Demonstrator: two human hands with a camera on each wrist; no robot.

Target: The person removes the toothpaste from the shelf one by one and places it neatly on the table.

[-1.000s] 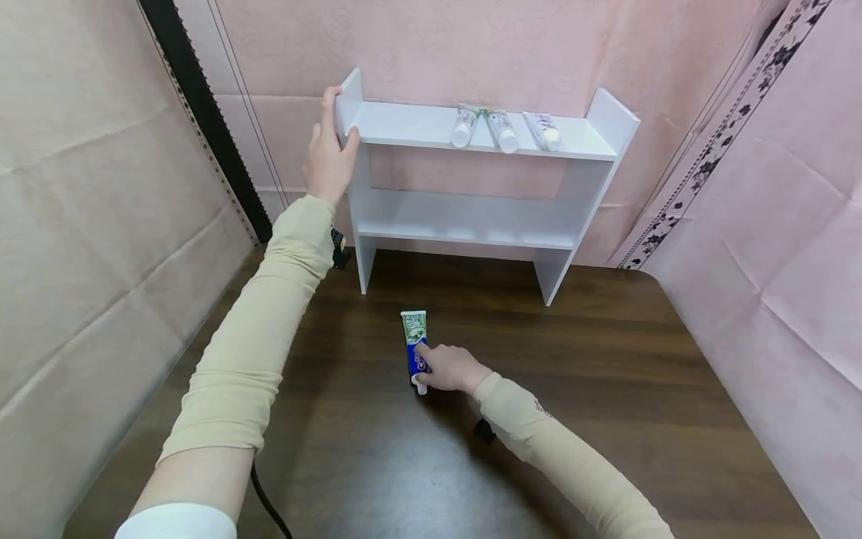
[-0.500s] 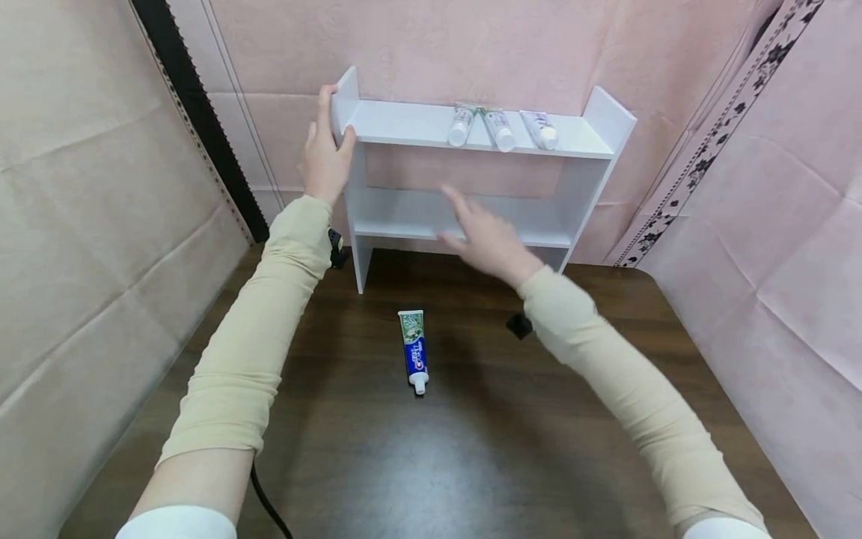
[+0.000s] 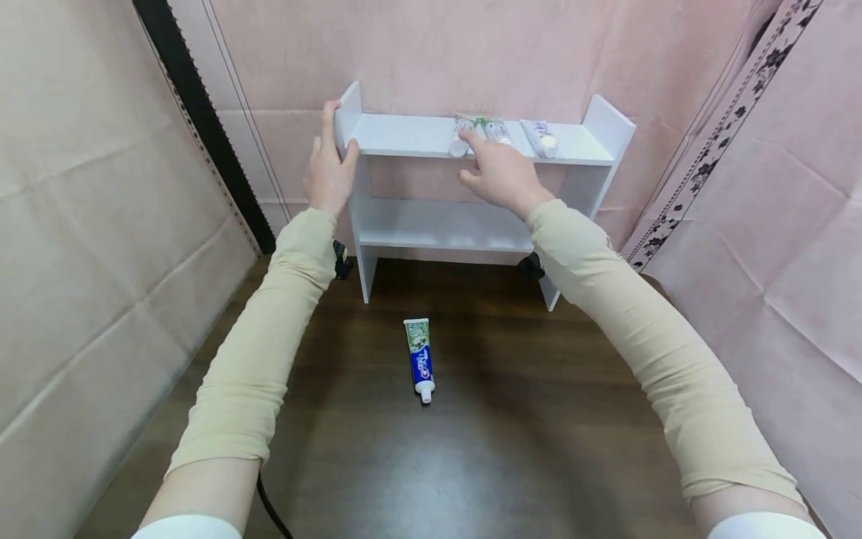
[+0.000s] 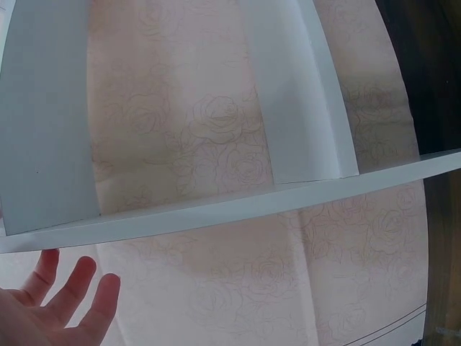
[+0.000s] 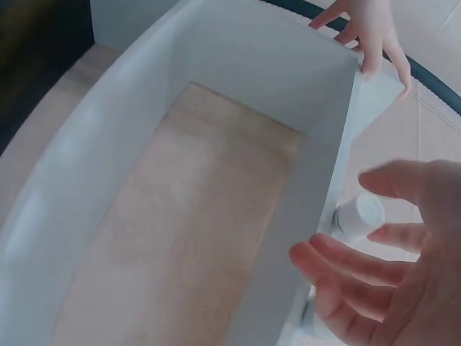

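Shelf (image 3: pixel 441 224): upright on worktop (image 3: pixel 431 479), three tubes (image 3: pixel 541 138) on top.
Left hand (image 3: pixel 330 168): clamped on shelf's left side, steadying it, I judge.
Right hand (image 3: pixel 503 176): fingers apart about shelf's leftmost cap (image 5: pixel 366 213); contact I can't confirm.
Blue-green tube (image 3: pixel 420 358): before the shelf, probably for easy reach.

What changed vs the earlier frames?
The right-hand grip came off the blue-and-green toothpaste tube, rose and moved forward; it's now at the pale, white-capped tubes on the white two-tier shelf, contact unclear. Unchanged: the left-hand grip holding the shelf's left side panel; blue-and-green tube lying on the dark brown wood-grain tabletop.
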